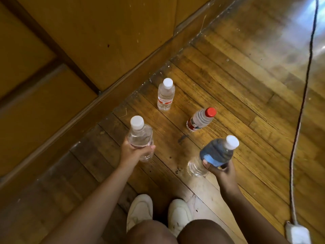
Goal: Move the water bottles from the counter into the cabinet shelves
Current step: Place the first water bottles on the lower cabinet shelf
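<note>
While hands grip bottles, cord (297, 131) trails right.

The person's left hand (132, 152) is gripping a clear white-capped plastic bottle (140, 138), while the right hand (219, 170) is holding a blue-labelled white-capped bottle (213, 154). Beyond both hands, a white-capped red-labelled bottle (165, 95) and a red-capped ribbed bottle (200, 120) are standing on the wooden plank floor (246, 95).

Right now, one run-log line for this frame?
left hand: grips clear bottle | right hand: grips blue-label bottle | two bottles stand on floor
</note>
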A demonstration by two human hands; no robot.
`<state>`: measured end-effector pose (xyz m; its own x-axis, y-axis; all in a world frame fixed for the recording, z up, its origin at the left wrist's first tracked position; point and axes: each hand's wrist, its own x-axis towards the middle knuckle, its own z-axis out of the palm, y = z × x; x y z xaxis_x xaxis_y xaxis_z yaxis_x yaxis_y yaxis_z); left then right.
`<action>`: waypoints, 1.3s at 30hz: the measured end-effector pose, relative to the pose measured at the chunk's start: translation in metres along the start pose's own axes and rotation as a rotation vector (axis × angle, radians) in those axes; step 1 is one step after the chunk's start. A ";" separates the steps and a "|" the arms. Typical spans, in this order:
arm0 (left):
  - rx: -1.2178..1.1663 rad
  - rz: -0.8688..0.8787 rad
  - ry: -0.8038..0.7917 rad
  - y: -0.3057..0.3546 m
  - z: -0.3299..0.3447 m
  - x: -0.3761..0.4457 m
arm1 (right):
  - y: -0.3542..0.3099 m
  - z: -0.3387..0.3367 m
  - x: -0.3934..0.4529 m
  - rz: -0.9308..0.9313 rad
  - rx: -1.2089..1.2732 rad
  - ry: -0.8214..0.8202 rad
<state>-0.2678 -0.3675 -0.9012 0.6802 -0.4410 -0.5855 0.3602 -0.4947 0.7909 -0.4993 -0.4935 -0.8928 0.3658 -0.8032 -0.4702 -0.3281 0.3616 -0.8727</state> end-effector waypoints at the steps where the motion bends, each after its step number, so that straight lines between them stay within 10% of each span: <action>1: -0.001 -0.013 0.007 0.014 -0.004 -0.014 | -0.018 -0.003 -0.009 0.011 0.008 -0.017; 21: -0.259 0.010 0.157 0.365 -0.132 -0.406 | -0.449 -0.016 -0.273 0.042 0.100 -0.332; 39: -0.705 0.092 0.704 0.378 -0.295 -0.549 | -0.541 0.142 -0.394 -0.072 -0.241 -0.883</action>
<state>-0.3169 -0.0909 -0.2284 0.8655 0.2012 -0.4587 0.4285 0.1771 0.8860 -0.3424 -0.3055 -0.2539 0.8924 -0.1302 -0.4320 -0.4154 0.1369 -0.8993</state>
